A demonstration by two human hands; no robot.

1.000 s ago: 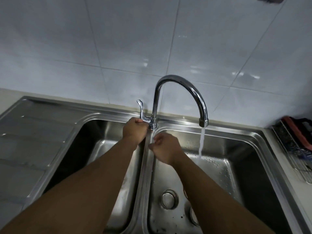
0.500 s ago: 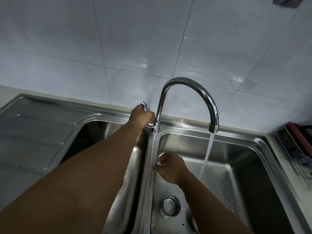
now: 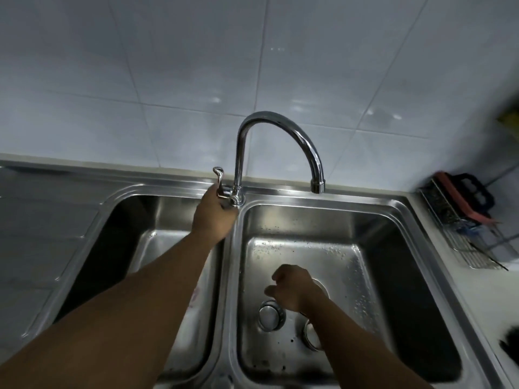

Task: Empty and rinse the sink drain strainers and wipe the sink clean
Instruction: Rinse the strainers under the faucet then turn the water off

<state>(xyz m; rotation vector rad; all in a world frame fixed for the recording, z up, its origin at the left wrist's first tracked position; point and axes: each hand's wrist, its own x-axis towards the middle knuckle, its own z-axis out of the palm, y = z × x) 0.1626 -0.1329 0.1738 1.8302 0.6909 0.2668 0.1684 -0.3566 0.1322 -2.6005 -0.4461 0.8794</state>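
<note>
White tiles behind the faucet (image 3: 280, 136): water's off now. Left hand (image 3: 214, 217) grips its lever (image 3: 220, 182); right hand (image 3: 293, 289), loosely curled and empty, drops toward the strainers (image 3: 270, 315) below the spout. Rinsing's paused.

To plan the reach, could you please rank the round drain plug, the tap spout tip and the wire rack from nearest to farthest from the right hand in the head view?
1. Round drain plug, just left of and below the right hand.
2. Tap spout tip, above at the basin's back.
3. Wire rack, on the counter, far right.
</note>
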